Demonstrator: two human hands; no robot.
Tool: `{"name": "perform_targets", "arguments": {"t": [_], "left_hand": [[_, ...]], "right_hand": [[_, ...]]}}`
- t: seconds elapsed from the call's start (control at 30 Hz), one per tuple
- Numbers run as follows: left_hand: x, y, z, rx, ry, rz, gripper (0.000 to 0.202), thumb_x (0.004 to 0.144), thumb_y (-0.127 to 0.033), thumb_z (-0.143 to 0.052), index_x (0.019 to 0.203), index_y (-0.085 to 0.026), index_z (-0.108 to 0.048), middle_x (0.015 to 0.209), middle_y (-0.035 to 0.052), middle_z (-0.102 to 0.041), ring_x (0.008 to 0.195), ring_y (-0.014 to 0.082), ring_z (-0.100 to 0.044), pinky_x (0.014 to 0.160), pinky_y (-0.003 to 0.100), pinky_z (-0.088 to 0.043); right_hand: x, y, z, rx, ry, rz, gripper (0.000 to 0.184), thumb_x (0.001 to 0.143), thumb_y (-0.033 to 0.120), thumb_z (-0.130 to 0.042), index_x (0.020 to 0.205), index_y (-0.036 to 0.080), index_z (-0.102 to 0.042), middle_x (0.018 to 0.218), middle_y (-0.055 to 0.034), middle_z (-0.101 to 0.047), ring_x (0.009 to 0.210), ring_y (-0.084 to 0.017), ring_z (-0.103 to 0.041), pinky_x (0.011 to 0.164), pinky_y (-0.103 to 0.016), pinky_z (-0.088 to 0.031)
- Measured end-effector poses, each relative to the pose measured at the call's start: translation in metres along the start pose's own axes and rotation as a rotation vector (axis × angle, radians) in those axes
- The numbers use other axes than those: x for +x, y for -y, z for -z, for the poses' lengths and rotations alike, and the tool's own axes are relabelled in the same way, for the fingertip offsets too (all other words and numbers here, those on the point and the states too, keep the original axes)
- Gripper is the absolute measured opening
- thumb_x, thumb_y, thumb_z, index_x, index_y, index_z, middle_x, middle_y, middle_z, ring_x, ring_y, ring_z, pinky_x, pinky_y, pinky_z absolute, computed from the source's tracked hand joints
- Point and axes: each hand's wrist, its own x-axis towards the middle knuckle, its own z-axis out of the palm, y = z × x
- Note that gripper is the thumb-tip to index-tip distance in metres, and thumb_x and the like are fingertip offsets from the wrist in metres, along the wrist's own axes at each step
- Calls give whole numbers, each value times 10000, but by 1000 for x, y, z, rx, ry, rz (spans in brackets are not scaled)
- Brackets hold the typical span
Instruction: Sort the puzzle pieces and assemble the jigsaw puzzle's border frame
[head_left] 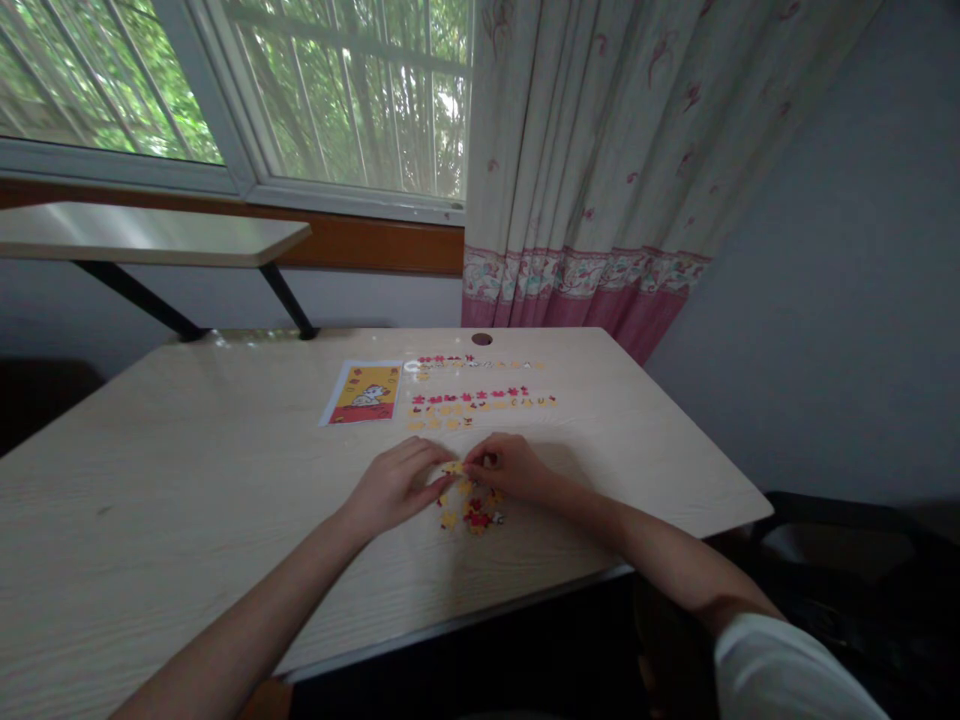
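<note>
My left hand (401, 484) and my right hand (517, 468) meet above the light wooden table (225, 520). Between their fingertips is a small yellow jigsaw piece (454, 467), pinched from both sides; whether it is one piece or two joined is too small to tell. Just below my fingers lies a loose cluster of yellow, red and white jigsaw pieces (478, 516), partly shaded by my hands. Beyond my hands, more pieces lie sorted in rows, among them a row of red pieces (472, 397) and a row of yellow pieces (450, 409).
A printed picture sheet (365, 392), yellow and red with a white animal, lies left of the rows. A round cable hole (481, 340) is near the table's back edge. On black legs, a raised shelf (150, 232) stands back left. A curtain (577, 200) hangs behind.
</note>
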Motion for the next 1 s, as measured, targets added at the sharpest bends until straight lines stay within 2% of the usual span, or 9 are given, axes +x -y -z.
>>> {"name": "perform_targets", "arguments": {"t": [0.23,0.43,1.0], "left_hand": [[0,-2,2,58,126,48,196,846,-333,-503,957,-187,-574,853,44,-627,781,159,-584,690,270,-472],[-1,-1,3,79,179,65,187,850,-318,-479,949,-186,-569,793,34,-602,734,152,-561,643,252,-446],[-1,-1,3,99,175,46,134,820,-283,-494,880,-179,-553,700,13,-561,651,140,-523,583,232,-397]], "right_hand": [[-1,-3,0,-39,22,65,91,739,232,-631,768,171,-691,667,1,-646,581,-73,-508,569,-185,-369],[-1,-4,-1,-41,20,100,83,732,228,-636,758,165,-683,663,-1,-641,589,-75,-511,580,-189,-371],[-2,-2,1,-139,31,201,93,754,253,-625,793,183,-673,682,0,-654,611,-89,-537,662,-217,-396]]}}
